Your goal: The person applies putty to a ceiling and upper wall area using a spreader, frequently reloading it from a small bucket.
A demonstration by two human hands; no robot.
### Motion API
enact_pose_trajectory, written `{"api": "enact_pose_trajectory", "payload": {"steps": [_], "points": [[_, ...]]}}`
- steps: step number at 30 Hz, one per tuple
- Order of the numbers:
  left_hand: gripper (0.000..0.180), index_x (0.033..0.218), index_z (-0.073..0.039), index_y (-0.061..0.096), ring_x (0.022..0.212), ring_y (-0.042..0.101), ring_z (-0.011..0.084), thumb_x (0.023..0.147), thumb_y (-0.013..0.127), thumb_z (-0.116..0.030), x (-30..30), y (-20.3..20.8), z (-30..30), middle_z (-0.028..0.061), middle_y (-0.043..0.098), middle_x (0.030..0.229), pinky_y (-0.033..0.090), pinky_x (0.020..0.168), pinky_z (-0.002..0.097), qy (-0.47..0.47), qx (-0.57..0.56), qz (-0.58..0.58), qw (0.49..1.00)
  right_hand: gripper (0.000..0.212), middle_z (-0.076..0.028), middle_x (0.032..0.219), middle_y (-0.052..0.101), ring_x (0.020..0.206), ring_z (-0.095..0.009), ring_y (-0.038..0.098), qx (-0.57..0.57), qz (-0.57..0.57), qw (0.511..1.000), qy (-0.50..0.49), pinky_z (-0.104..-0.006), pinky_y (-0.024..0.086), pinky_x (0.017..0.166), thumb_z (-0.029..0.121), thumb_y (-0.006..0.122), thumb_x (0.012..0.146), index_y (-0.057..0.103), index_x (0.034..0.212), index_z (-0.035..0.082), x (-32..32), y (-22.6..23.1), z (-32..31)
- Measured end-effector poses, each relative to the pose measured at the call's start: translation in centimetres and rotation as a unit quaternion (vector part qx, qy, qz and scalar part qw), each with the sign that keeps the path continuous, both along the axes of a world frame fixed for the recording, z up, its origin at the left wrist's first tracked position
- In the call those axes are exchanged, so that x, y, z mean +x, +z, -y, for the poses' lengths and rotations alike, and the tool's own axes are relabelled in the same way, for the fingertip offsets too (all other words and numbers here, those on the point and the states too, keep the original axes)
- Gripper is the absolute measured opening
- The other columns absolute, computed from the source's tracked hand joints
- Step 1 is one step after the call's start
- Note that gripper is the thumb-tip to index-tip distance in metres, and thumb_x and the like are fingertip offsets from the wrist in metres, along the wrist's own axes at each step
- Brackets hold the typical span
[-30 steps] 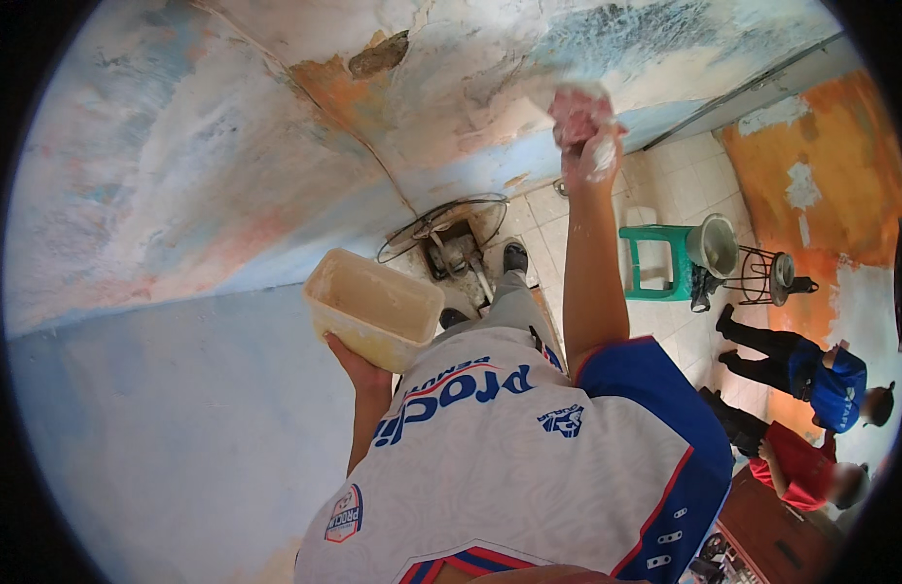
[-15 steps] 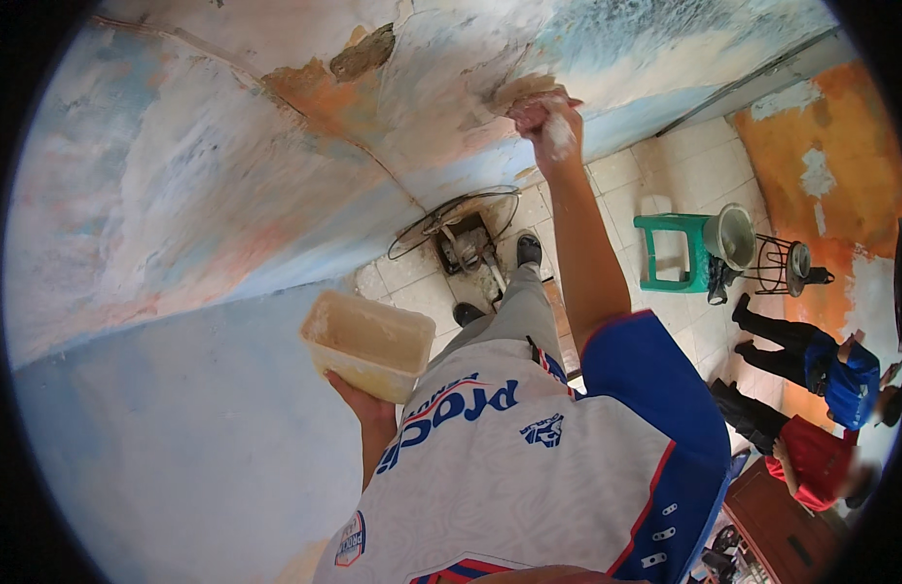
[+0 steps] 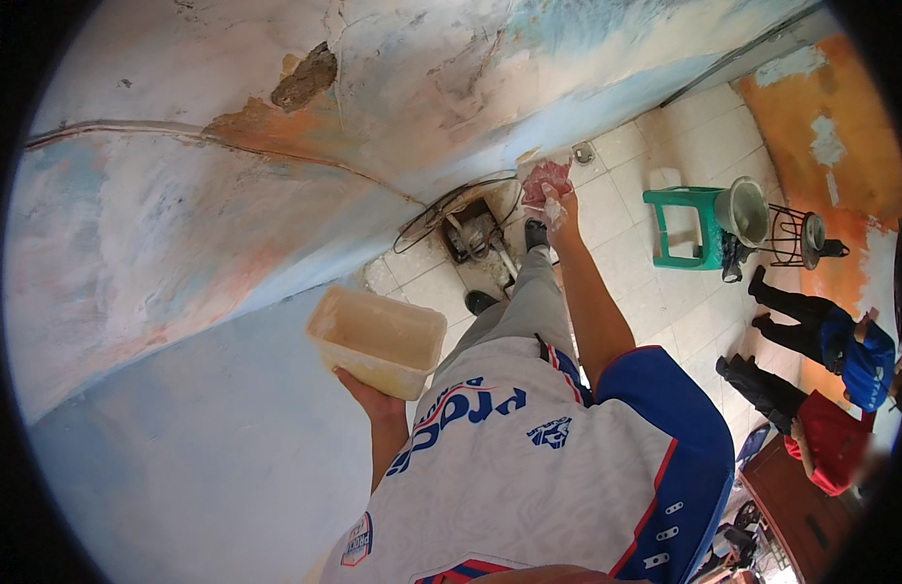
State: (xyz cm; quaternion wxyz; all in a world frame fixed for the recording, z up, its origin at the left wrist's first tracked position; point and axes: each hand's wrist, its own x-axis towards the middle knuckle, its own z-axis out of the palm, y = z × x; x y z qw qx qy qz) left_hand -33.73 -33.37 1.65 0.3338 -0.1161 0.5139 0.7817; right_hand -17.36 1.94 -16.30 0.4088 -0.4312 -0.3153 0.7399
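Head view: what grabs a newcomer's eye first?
The peeling wall, blue, orange and white with a dark broken patch near the top, fills the upper left. The right hand presses a pinkish rag against its lower part, while the left hand holds a pale plastic tub at chest height. A green stool stands on the tiled floor at right.

The right hand [image 3: 553, 200], gripping a scraper [image 3: 541, 173] smeared with pinkish filler, now sits lower on the wall [image 3: 179, 224] than a second ago, away from the orange patch [image 3: 247, 125] and down near the floor fan [image 3: 470, 229]. The view has swung too: a dark hole [image 3: 305, 78] in the plaster shows higher up, and the tub [image 3: 378, 341] in the left hand [image 3: 368, 397] appears further right.
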Motion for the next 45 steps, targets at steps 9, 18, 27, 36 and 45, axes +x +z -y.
{"api": "enact_pose_trajectory", "payload": {"steps": [9,18,27,36,45], "points": [[0.073,0.151,-0.015,0.026,0.137,0.039,0.0289,0.098,0.036,-0.064,-1.4,-0.5,-1.9,0.0086,0.037,0.150,0.038,0.112,0.0452,-0.019,0.068,-0.025,0.997,0.034,-0.008,0.102,0.065,0.087,-0.018,0.067,-0.019,-0.052,0.997,0.063,-0.0367,0.063,0.066,0.020,0.061,0.094,0.054,0.121,0.001,0.1,9.3,0.4],[0.075,0.151,-0.013,0.026,0.137,0.039,0.0297,0.097,0.035,-0.065,-0.7,-0.3,-0.3,0.0091,0.037,0.151,0.037,0.112,0.0443,-0.024,0.064,-0.020,0.997,0.014,-0.015,0.081,0.066,0.059,-0.022,0.063,0.145,-0.013,0.985,0.096,-0.0357,0.058,0.055,0.012,0.058,0.094,0.055,0.095,-0.002,-6.0,-2.0,-7.4],[0.076,0.153,-0.017,0.024,0.140,0.036,0.0295,0.097,0.027,-0.068,0.3,0.7,4.3,0.0085,0.033,0.154,0.036,0.113,0.0450,0.004,0.010,0.010,1.000,0.018,-0.011,0.073,0.058,0.063,-0.023,0.063,0.125,0.012,0.992,0.015,-0.0365,0.059,0.056,0.014,0.057,0.094,0.052,0.085,-0.001,-11.1,8.6,-8.1],[0.075,0.153,-0.016,0.023,0.140,0.035,0.0292,0.098,0.027,-0.067,-0.5,0.6,2.6,0.0083,0.032,0.154,0.035,0.114,0.0444,-0.047,0.019,-0.008,0.999,0.044,-0.021,0.078,0.066,0.070,-0.029,0.067,0.160,-0.035,0.986,0.030,-0.0397,0.062,0.067,0.033,0.066,0.092,0.065,0.083,-0.011,-7.5,-0.4,-7.4],[0.074,0.153,-0.016,0.024,0.139,0.036,0.0300,0.098,0.027,-0.066,0.3,0.4,2.4,0.0084,0.033,0.154,0.034,0.114,0.0453,-0.004,0.004,-0.012,1.000,0.028,-0.015,0.076,0.063,0.066,-0.026,0.066,0.140,-0.178,0.974,-0.008,-0.0405,0.062,0.059,0.017,0.058,0.092,0.058,0.077,-0.006,-6.4,12.2,-4.1]]}}
